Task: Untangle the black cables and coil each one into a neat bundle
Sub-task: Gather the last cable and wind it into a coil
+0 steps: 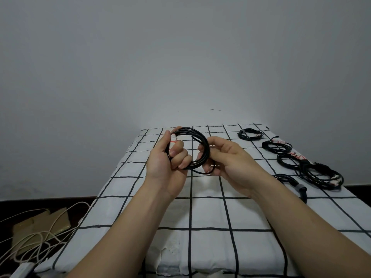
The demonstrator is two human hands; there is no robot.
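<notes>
Left hand (pixel 167 165): fingers curled round left side of thin black cable coil (pixel 205 145), clamping loops and white-red tagged end. Right hand (pixel 226 161): pinches coil's right side. Coil held in air above white black-grid cloth tabletop (pixel 210 213), toward far end. Several coiled black cable bundles (pixel 321 175) lie along right edge.

Risk: slack left grip would likely let loops spring open; lower loose strand may snag.

Hidden: free end behind right fingers; fastening not discernible. Nearest bundle partly behind right forearm.

Dim, flat, cool light greys the wall (pixel 180 57) and casts only faint shadows on the checked cloth (pixel 210 213). The wide lens bows the grid lines at the cloth's edges, and the black cables (pixel 319 175) along its right edge look soft.
</notes>
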